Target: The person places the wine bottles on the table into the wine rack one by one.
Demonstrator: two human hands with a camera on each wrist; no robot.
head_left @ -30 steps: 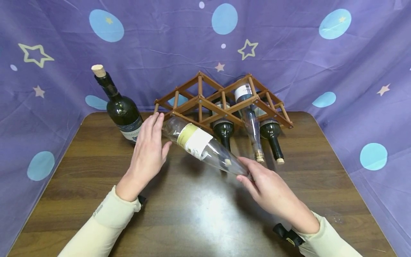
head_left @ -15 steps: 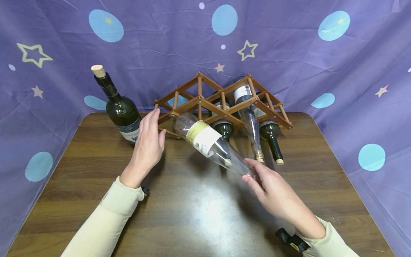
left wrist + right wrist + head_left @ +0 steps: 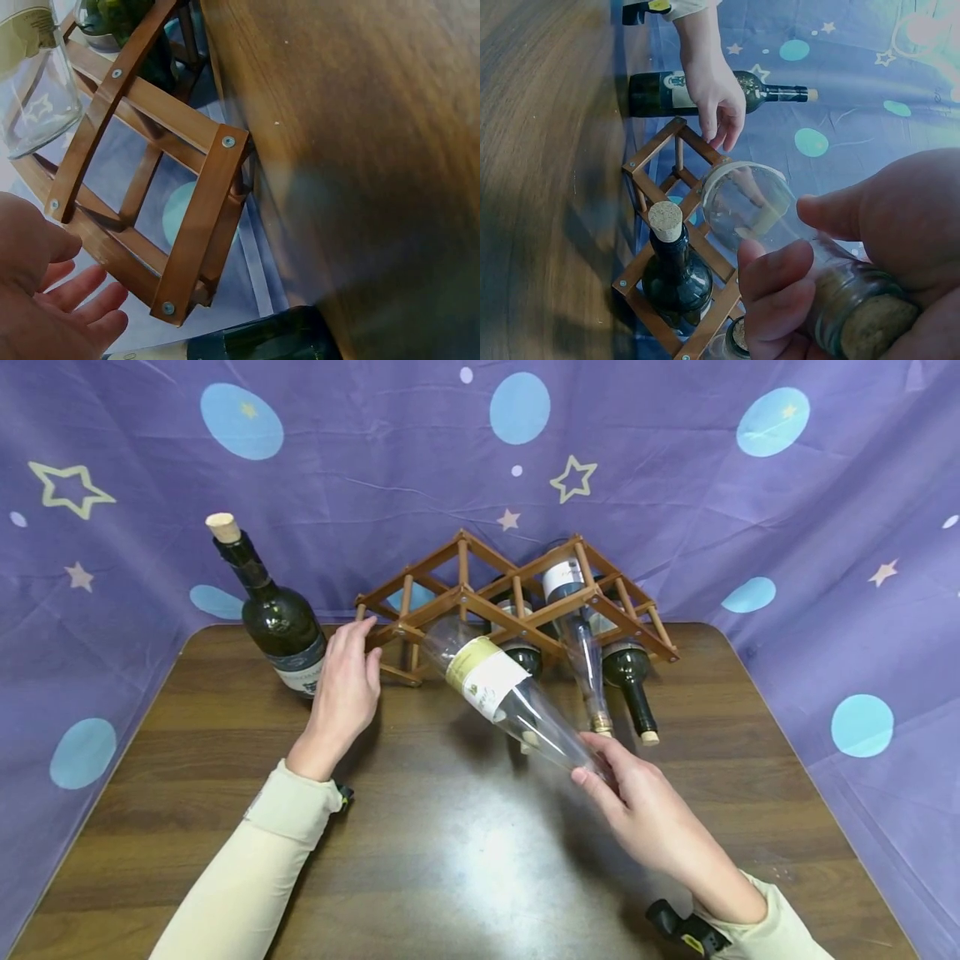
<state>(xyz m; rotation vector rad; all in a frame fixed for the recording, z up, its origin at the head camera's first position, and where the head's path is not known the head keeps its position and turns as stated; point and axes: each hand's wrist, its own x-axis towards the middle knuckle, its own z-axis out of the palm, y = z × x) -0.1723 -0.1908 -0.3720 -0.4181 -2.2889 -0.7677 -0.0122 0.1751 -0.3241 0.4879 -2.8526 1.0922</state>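
My right hand (image 3: 652, 802) grips the neck of a clear glass wine bottle (image 3: 491, 681) with a yellow and white label. The bottle slants, its base at the front of the wooden wine rack (image 3: 411, 566) and its neck toward me. A cork (image 3: 877, 326) plugs it in the right wrist view. My left hand (image 3: 345, 685) holds nothing, its fingers loosely bent beside the rack's left end. In the left wrist view, the fingers (image 3: 82, 289) hang close to the rack's slats, and the clear bottle's base overlaps the frame.
A dark green corked bottle (image 3: 281, 618) stands upright left of the rack. Lying in the rack, necks forward, are a clear bottle (image 3: 585, 652) and two dark ones, the rightmost dark bottle (image 3: 628, 670) among them. A purple curtain (image 3: 420, 452) hangs behind the wooden table (image 3: 420, 860).
The clear bottle has moved right with my right hand, its base shifting from beside the left hand toward the rack's middle. My left hand has come away from the bottle.
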